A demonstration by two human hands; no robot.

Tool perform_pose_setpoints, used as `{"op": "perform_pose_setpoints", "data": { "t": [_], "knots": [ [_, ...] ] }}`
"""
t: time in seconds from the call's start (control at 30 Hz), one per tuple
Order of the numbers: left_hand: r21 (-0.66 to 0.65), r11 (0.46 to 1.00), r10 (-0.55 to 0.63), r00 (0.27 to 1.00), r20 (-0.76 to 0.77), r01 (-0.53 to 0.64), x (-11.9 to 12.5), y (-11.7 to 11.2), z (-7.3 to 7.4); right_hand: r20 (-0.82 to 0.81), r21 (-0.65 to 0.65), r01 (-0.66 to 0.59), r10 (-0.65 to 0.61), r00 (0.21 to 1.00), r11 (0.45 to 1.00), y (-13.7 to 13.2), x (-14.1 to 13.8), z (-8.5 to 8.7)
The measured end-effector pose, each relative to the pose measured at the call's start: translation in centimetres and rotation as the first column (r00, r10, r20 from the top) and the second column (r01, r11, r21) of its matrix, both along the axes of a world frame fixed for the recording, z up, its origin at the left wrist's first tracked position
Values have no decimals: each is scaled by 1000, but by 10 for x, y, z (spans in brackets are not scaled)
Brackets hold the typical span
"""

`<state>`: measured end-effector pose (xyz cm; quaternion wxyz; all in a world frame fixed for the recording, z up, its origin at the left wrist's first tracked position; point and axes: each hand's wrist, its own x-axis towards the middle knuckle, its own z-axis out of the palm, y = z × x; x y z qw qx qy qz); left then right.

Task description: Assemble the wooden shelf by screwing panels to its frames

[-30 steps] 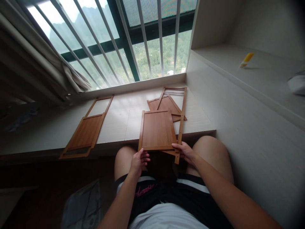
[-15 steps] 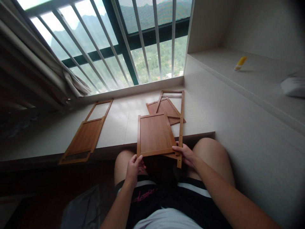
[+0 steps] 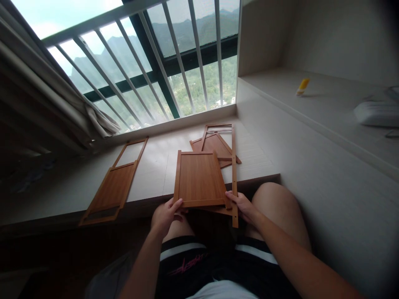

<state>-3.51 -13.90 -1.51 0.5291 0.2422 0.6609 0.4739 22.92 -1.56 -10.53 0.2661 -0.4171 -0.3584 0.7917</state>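
A brown wooden panel (image 3: 199, 176) with raised edge strips lies tilted above my knees. My left hand (image 3: 165, 216) pinches its lower left corner, thumb on top and fingers underneath. At its lower right corner my right hand (image 3: 245, 206) is closed, with the thumb on the panel edge and the palm by the long rail of a wooden frame (image 3: 234, 178). The frame reaches back onto the pale ledge, partly beneath the panel. Another wooden panel (image 3: 213, 143) lies askew under the frame's far end. Part of a further wooden piece shows below the held panel.
A second wooden frame with a panel (image 3: 114, 185) rests to the left, overhanging the ledge (image 3: 149, 174). Behind stands a barred window (image 3: 162, 79), with a curtain (image 3: 62, 91) at left. A yellow-capped tube (image 3: 302, 87) stands on the right shelf (image 3: 330, 99).
My left hand has shifted left, its thumb now on top of the panel's corner. The panel has moved slightly left, away from the frame rail. The camera view has tilted up a little.
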Motion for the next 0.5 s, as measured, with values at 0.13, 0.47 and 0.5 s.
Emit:
{"op": "perform_pose_setpoints", "data": {
  "t": [0.13,0.47,0.5],
  "knots": [
    [70,986,142,983,115,-150,-9,2,12,3,139,18,-19,1000,990,5,1,-4],
    [104,974,218,958,-188,-202,-58,-25,80,-179,139,193,-167,970,971,12,7,11],
    [115,971,233,946,-224,-211,-64,-30,87,-195,130,205,-178,965,970,12,8,14]
  ]
}}
